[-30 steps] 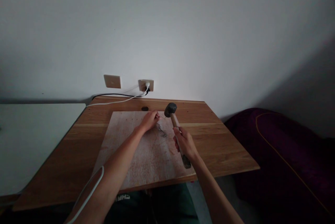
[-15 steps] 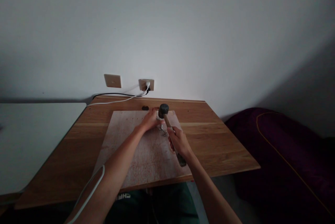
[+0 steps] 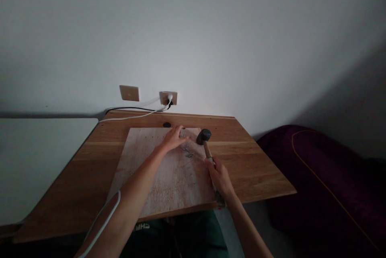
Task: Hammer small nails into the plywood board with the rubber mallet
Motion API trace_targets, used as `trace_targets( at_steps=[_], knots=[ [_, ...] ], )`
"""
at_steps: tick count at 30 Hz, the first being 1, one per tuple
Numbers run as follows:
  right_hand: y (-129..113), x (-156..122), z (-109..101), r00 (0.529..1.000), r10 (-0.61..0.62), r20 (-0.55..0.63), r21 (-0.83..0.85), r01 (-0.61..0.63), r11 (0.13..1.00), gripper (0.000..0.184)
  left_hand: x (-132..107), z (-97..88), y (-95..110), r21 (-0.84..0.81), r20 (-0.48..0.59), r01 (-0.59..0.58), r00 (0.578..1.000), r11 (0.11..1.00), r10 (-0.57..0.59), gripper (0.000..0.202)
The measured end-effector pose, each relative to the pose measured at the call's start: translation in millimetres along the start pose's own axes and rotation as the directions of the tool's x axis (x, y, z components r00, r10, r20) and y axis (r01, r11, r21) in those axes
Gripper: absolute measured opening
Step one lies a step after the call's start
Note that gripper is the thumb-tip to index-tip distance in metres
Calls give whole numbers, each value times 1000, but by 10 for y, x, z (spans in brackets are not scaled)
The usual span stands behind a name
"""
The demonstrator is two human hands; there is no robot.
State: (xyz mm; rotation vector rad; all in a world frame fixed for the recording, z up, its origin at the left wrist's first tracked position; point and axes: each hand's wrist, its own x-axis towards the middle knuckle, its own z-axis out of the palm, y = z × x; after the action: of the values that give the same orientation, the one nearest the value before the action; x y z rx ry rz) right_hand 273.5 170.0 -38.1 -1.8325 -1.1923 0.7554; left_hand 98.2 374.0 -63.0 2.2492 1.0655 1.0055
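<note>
My right hand is closed around the wooden handle of a mallet. The mallet's dark, rounded head is raised above the right edge of a pale, worn board. Toward the far side of this board is my left hand, thumb and fingers apart, with no held object visible between them. Several small, thin metal pieces, apparently nails, lie loose on the board just in front of the left fingertips. A row of small dark marks runs along the board's far edge.
Under the board is a wooden table with a dark round hole. White and black cables run to a wall socket. A white surface adjoins at left; a purple cushioned item sits at right.
The mallet and my right hand have moved right and toward me, away from my left hand. My left hand's fingers have spread apart, staying in nearly the same place.
</note>
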Motion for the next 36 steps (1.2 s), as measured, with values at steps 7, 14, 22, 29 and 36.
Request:
trace_targets(
  at_steps=[7, 14, 22, 29, 36],
  knots=[
    [21, -15, 50, 999, -10, -32, -38, 9, 999, 38, 42, -38, -2, 25, -22, -26, 999, 999, 26, 25],
    [18, -42, 69, 998, -18, -63, 48, 21, 999, 40, -131, -319, 154, 43, 203, -244, 952, 969, 230, 21],
    [-17, -59, 58, 997, -27, -71, 32, 29, 999, 39, -461, -359, 266, 207, 291, -440, 880, 874, 374, 38],
    [16, -44, 29, 1000, -14, -19, 24, 14, 1000, 35, -553, -273, 241, 206, 322, -432, 877, 878, 356, 50],
    [11, -63, 27, 999, -26, -32, 46, 27, 999, 33, -628, -194, 207, 230, 318, -392, 896, 891, 312, 49]
  ],
)
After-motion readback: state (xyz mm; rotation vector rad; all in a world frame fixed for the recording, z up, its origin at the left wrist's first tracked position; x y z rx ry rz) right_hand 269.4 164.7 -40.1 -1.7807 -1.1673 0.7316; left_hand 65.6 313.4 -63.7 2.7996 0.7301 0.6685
